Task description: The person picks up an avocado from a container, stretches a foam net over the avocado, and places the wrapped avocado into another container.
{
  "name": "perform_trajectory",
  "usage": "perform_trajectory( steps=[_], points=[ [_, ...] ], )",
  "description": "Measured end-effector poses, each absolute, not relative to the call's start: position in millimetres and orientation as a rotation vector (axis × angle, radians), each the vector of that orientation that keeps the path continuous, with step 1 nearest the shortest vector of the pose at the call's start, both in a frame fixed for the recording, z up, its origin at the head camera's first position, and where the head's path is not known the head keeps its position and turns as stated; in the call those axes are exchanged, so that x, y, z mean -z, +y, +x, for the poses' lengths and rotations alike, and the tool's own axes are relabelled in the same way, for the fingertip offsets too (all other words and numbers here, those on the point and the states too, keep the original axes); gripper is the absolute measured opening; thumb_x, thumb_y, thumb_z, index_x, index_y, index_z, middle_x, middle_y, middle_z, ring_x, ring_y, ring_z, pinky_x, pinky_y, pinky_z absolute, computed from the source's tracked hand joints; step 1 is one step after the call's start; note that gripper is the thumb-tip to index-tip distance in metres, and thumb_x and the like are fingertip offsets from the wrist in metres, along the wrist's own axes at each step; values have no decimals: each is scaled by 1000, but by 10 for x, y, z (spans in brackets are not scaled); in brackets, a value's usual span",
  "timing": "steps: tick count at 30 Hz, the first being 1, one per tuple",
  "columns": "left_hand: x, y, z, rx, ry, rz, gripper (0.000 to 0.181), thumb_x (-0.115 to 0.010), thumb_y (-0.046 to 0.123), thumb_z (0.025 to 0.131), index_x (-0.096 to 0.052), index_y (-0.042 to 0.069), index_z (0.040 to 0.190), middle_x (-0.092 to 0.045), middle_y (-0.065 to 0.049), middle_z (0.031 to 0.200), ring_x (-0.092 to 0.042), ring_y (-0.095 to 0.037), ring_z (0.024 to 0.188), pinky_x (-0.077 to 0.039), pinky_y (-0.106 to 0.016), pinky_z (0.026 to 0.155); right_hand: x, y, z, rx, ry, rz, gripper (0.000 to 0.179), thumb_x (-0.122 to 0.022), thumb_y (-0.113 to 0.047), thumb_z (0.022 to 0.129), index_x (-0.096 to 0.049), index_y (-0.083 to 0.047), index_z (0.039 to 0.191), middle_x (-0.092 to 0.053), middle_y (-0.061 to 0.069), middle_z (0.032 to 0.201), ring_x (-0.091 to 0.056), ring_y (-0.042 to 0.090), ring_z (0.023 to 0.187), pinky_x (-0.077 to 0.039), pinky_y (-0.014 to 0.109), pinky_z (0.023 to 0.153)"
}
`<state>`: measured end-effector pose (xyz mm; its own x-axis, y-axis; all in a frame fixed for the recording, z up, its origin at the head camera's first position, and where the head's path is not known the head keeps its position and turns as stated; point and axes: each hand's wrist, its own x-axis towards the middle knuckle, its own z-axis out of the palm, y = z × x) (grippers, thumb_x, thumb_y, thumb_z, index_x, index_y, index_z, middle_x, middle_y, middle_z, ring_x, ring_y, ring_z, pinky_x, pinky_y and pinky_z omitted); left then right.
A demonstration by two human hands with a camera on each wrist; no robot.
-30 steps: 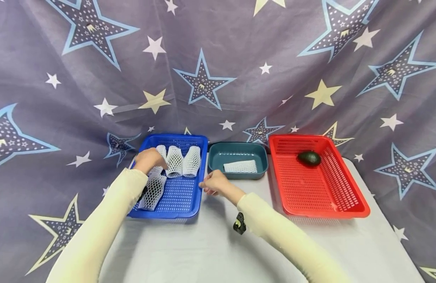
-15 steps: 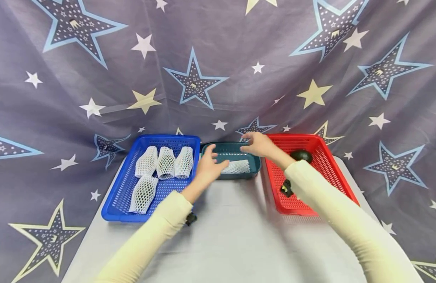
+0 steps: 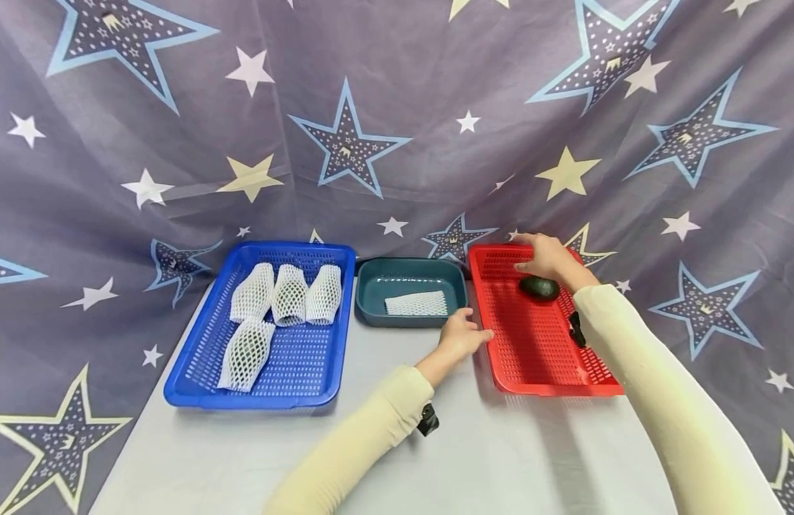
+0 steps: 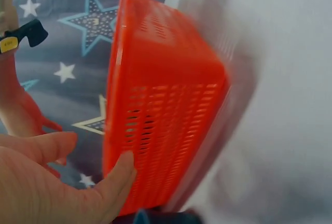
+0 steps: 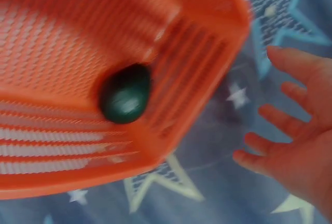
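A dark green avocado [image 3: 539, 287] lies in the far right part of the red basket [image 3: 532, 390]. My right hand [image 3: 546, 257] is over the basket's back edge, just beyond the avocado, with fingers spread and holding nothing. In the right wrist view, the avocado [image 5: 125, 94] sits in the basket's corner and my right hand [image 5: 298, 115] is apart from it. My left hand [image 3: 460, 336] is at the basket's near left side, fingers loosely extended, with nothing held. The left wrist view has my left hand [image 4: 62, 182] with a fingertip right at the basket wall [image 4: 161, 110].
On the left stands a blue basket [image 3: 255, 402] with several items in white foam net sleeves [image 3: 247, 352]. Between the baskets is a dark green tray [image 3: 371, 320] with a flat white foam net [image 3: 416, 303] in it. A star-patterned curtain [image 3: 397, 57] hangs behind the white table [image 3: 384, 357].
Both hands have moved right: the left from the blue basket to the red basket's near side, the right past the green tray to above the red basket. The left hand has left a netted item behind.
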<state>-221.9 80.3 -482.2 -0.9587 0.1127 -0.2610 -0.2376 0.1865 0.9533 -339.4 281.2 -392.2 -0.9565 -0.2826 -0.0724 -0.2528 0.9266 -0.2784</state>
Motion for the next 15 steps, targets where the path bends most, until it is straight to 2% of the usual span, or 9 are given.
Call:
perform_trajectory(
  steps=[5, 11, 15],
  points=[
    [4963, 940, -2254, -1919, 2016, -213, 59, -76, -4, 85, -52, -4, 139, -70, -23, 116, -75, -30, 88, -63, -42, 80, 4169, 3071, -3507, 399, 2934, -319, 75, -77, -13, 85, -42, 6, 149, -48, 39, 143, -46, 56, 132, -40, 64, 110],
    [5022, 996, -2288, -1961, 1962, -280, 41, -74, -11, 81, -60, -8, 120, -68, -16, 99, -75, -28, 84, -63, -33, 67, 4442, 3281, -3593, 386, 2901, -268, 77, -78, -10, 83, -41, 8, 147, -52, 40, 137, -52, 55, 124, -44, 63, 106],
    [4987, 1015, -2289, -1941, 1977, -345, 38, -75, -13, 78, -63, -6, 113, -63, -9, 91, -75, -25, 77, -63, -31, 64, 4599, 3382, -3616, 431, 2882, -230, 77, -78, -8, 83, -40, 10, 147, -54, 41, 133, -54, 54, 120, -44, 63, 105]
  ],
)
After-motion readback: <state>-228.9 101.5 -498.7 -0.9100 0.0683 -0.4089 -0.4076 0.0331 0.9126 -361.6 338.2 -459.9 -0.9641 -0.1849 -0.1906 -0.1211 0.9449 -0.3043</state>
